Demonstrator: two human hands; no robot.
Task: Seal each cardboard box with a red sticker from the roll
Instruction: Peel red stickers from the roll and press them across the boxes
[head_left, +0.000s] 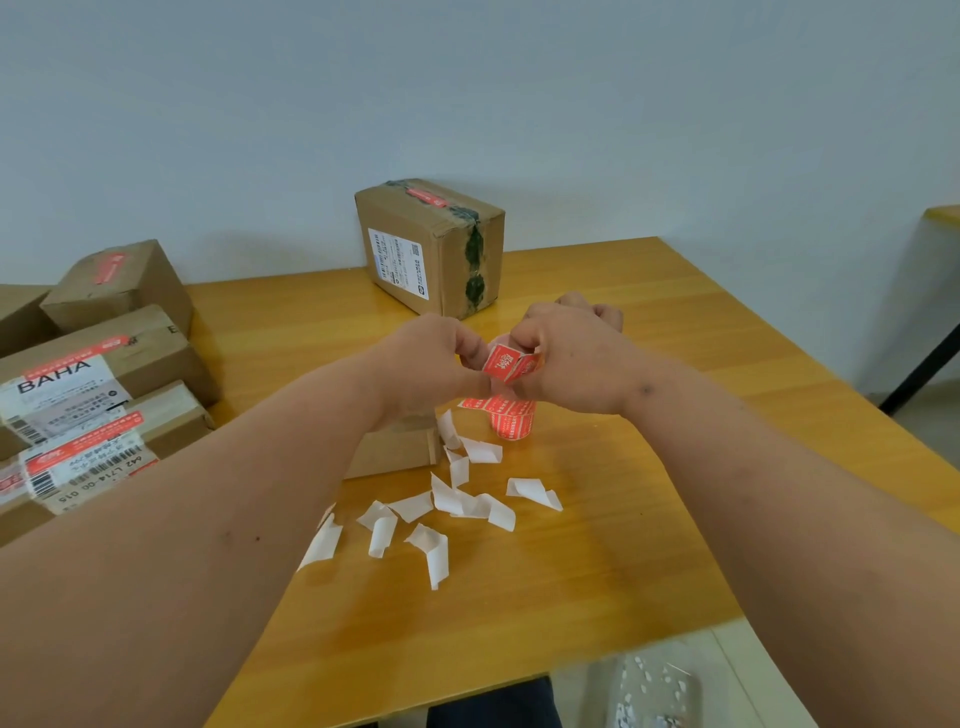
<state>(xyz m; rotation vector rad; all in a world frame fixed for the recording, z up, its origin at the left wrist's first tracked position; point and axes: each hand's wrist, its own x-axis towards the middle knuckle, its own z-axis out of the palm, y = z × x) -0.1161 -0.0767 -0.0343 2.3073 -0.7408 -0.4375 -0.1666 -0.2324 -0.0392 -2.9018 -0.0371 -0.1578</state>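
Observation:
Both my hands meet above the middle of the table and pinch one red sticker (506, 365) between them. My left hand (431, 358) holds its left end, my right hand (563, 353) its right end, and the sticker is bent in the middle. Just below them the red sticker roll (511, 422) stands on the table. A small cardboard box (395, 449) lies under my left wrist, mostly hidden. A larger box (431, 247) with a red sticker on its top stands at the table's far edge.
Several white backing strips (457, 501) litter the yellow wooden table (649, 519) in front of the roll. Several stacked boxes (98, 358) bearing red stickers sit at the left. The table's near edge and floor lie bottom right.

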